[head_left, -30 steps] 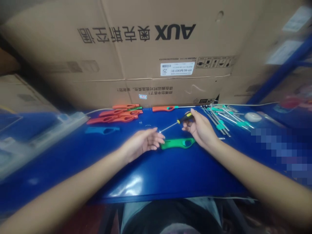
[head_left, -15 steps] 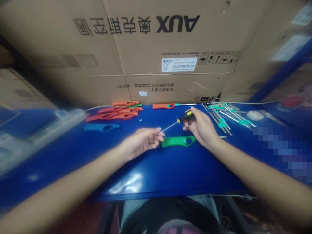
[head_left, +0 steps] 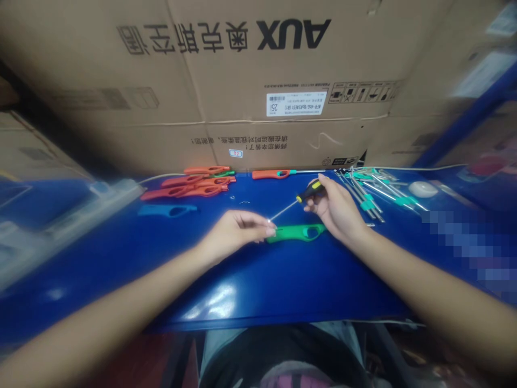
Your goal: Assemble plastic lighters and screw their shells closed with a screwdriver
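The near edge of the blue worktop [head_left: 226, 293] runs across in front of the person's lap, and a broad stretch of blue surface shows between that edge and the green lighter body [head_left: 293, 233]. This body lies around the middle of the worktop, its long axis roughly parallel to the near edge; its left end is at the left hand's fingertips and its right end, with an oval opening, is beside the right hand.

The left hand [head_left: 244, 229] has thumb and fingers pinched together at the screwdriver's tip; whether they grip something small cannot be told. The right hand [head_left: 337, 210] grasps the handle of the screwdriver [head_left: 285, 210], which slants with its tip toward the left and the near edge. Its handle is black and yellow, its shaft thin and bright metal.

Farther left lie a blue lighter body [head_left: 167, 210] and, beyond it, a cluster of orange lighter bodies [head_left: 194, 187]. On the far right are metal rods with teal parts [head_left: 365, 200] and a white rounded object [head_left: 423, 188]. An orange lighter [head_left: 269, 174] with a metal tube lies along the far edge, before a large cardboard box [head_left: 226, 102].
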`<state>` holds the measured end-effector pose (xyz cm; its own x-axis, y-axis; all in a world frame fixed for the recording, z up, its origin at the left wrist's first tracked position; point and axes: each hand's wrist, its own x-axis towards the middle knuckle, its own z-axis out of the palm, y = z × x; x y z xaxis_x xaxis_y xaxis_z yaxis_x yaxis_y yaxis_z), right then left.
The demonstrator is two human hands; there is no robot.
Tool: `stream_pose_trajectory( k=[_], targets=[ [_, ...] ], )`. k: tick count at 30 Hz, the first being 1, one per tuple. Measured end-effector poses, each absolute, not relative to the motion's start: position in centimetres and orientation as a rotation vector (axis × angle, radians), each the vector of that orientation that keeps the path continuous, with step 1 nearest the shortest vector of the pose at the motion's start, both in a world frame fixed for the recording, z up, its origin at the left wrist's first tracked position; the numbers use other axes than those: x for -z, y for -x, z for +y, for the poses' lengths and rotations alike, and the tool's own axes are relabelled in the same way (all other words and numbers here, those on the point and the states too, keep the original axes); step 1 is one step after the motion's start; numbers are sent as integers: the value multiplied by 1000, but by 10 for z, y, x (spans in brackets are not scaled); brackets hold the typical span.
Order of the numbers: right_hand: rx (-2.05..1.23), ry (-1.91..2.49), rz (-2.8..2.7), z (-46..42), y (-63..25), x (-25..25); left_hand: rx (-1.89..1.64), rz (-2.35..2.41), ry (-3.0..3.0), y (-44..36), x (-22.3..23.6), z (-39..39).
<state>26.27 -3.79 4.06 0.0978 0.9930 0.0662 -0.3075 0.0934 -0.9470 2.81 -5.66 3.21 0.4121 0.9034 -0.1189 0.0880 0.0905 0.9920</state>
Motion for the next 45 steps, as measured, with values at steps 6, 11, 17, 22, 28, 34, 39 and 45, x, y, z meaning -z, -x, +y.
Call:
stream_pose_trajectory(
  k=[6,11,17,22,28,34,39,45],
  targets=[
    [-1167,950,-970,-40,-262,-42,-772,958,-1459,-27,-29,-57],
    [-1161,959,-974,-40,-262,-42,-776,979,-1520,-27,-27,-57],
    [-1129,970,-1031,-39,-262,-39,-778,1006,-1603,-27,-22,-56],
    [-1116,957,-1050,-42,-262,-40,-797,1008,-1653,-27,-20,-57],
    [-1051,954,-1118,-45,-261,-44,-782,1058,-1765,-27,-20,-57],
    [-917,917,-1261,-54,-258,-50,-740,1106,-1906,-28,-22,-60],
    [-890,795,-1398,-66,-255,-54,-719,1100,-2000,-28,-21,-62],
    [-861,691,-1509,-74,-255,-56,-795,1093,-2019,-26,-23,-59]
  ],
)
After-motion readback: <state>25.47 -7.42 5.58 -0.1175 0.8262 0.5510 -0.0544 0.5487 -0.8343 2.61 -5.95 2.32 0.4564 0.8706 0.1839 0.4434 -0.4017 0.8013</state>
